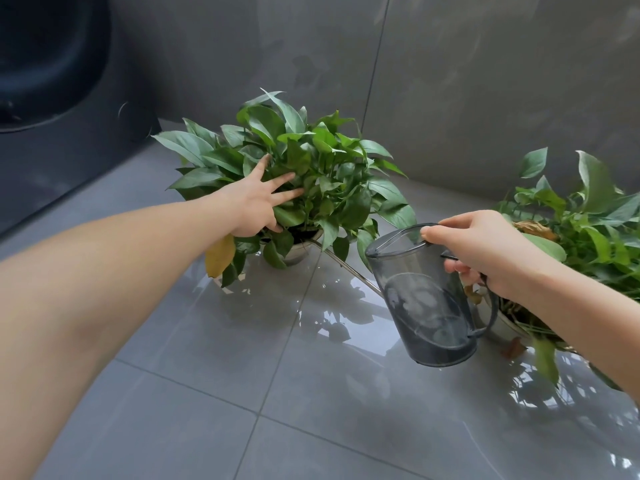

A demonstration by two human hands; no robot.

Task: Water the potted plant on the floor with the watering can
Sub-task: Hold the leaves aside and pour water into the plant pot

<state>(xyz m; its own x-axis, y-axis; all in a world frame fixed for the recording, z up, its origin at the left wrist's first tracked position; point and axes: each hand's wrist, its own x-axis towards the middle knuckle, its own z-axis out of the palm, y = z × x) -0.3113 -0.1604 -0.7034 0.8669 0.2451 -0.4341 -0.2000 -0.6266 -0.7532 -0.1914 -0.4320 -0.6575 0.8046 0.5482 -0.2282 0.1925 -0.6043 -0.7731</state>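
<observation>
A leafy green potted plant (311, 168) stands on the grey tiled floor near the wall, in a pale pot (298, 251). My left hand (252, 202) rests on its leaves with fingers spread, pushing foliage aside. My right hand (485, 251) grips the handle of a smoky translucent watering can (429, 303), held above the floor and tilted toward the plant. Its long thin metal spout (346, 265) reaches to the pot's rim under the leaves. A little water shows in the can's bottom.
A second potted plant (581, 230) with some dry brown leaves stands at the right, just behind my right arm. A dark appliance (52, 98) with a round door is at the left. Grey tiled walls (485, 81) close the corner. A yellow leaf (220, 254) hangs beside the pot.
</observation>
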